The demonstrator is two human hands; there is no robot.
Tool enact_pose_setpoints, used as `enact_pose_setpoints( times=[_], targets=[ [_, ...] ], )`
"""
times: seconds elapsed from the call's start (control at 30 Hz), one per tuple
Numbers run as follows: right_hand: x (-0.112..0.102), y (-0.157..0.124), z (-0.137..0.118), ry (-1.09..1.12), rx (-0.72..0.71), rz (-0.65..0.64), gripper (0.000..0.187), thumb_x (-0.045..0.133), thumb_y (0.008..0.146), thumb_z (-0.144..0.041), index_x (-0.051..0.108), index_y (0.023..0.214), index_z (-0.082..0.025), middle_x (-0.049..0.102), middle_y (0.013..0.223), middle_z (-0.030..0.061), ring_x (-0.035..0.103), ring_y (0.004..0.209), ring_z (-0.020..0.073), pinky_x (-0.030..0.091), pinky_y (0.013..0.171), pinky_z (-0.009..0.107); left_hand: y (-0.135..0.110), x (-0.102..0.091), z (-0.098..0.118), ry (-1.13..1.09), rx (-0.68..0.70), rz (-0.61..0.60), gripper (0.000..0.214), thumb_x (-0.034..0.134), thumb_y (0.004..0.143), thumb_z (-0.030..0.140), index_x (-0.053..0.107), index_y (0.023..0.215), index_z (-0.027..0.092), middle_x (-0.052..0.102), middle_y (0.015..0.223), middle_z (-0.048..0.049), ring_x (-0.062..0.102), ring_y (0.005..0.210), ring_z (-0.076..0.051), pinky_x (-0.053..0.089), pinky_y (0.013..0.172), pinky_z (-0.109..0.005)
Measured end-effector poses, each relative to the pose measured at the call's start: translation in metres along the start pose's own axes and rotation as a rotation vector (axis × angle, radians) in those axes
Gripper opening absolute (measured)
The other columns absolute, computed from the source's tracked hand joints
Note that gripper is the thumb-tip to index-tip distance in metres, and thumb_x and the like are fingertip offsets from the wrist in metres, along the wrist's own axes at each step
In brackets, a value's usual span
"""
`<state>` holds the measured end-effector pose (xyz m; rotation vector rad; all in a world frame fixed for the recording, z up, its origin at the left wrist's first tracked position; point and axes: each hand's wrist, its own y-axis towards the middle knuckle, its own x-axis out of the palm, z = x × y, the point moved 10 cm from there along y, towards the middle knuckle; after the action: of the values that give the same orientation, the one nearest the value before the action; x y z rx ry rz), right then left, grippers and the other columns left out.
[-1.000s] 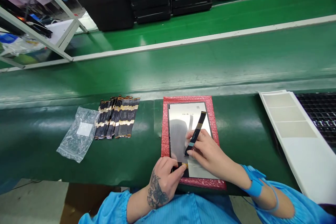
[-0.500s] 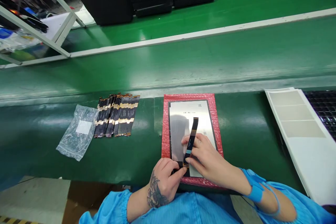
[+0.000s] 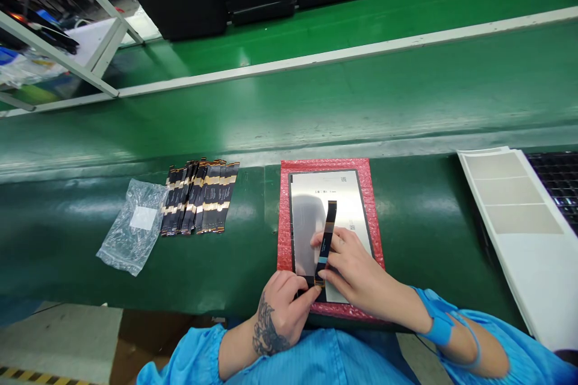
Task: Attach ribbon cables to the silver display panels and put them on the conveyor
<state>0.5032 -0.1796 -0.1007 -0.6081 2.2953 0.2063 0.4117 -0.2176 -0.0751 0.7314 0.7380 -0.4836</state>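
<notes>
A black flat flex cable (image 3: 326, 240) with gold ends stands tilted over the silver back of a display panel (image 3: 345, 192). My right hand (image 3: 350, 261) is closed on this cable, thumb near its lower part and fingers behind it. My left hand (image 3: 286, 307) is closed at the panel's lower edge, its thumb tip at the cable's lower gold end; what lies under its curled fingers is partly hidden. The panel lies on a red bubble-wrap sheet (image 3: 285, 216). A blue wrist strap (image 3: 438, 316) sits round my right wrist.
On the left of the green bench (image 3: 244, 277) lie a row of flex cables (image 3: 201, 198) and a clear plastic bag (image 3: 130, 240) with a white label. White boards (image 3: 533, 240) and a black gridded tray (image 3: 557, 186) are at right. Black bins (image 3: 180, 0) stand along the back.
The upper end of the flex cable has tipped slightly to the left in my right hand. My left hand keeps its place at the panel's lower edge.
</notes>
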Motion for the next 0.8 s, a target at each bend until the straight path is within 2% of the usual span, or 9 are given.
enact_pose_setpoints(
  times=[0.63, 0.8],
  targets=[
    [0.0073, -0.0005, 0.0033, 0.023, 0.003, -0.044, 0.011, 0.053, 0.085, -0.007, 0.063, 0.088, -0.011, 0.048, 0.115, 0.0121, 0.036, 0.111, 0.0298, 0.036, 0.095, 0.052, 0.0024, -0.0022, 0.0025, 0.017, 0.015, -0.001, 0.020, 0.045, 0.092, 0.011, 0.063, 0.099, 0.012, 0.054, 0.076, -0.0046, 0.045, 0.071, -0.014, 0.036, 0.061, -0.026],
    [0.0071, -0.0004, 0.0013, 0.019, -0.025, -0.025, 0.009, 0.054, 0.085, -0.007, 0.062, 0.084, -0.010, 0.048, 0.119, 0.0123, 0.037, 0.112, 0.0301, 0.036, 0.096, 0.052, -0.0022, 0.0050, 0.0050, 0.077, 0.065, -0.070, 0.023, 0.044, 0.093, 0.013, 0.063, 0.105, 0.011, 0.055, 0.080, -0.0055, 0.045, 0.074, -0.015, 0.035, 0.064, -0.028]
  ],
)
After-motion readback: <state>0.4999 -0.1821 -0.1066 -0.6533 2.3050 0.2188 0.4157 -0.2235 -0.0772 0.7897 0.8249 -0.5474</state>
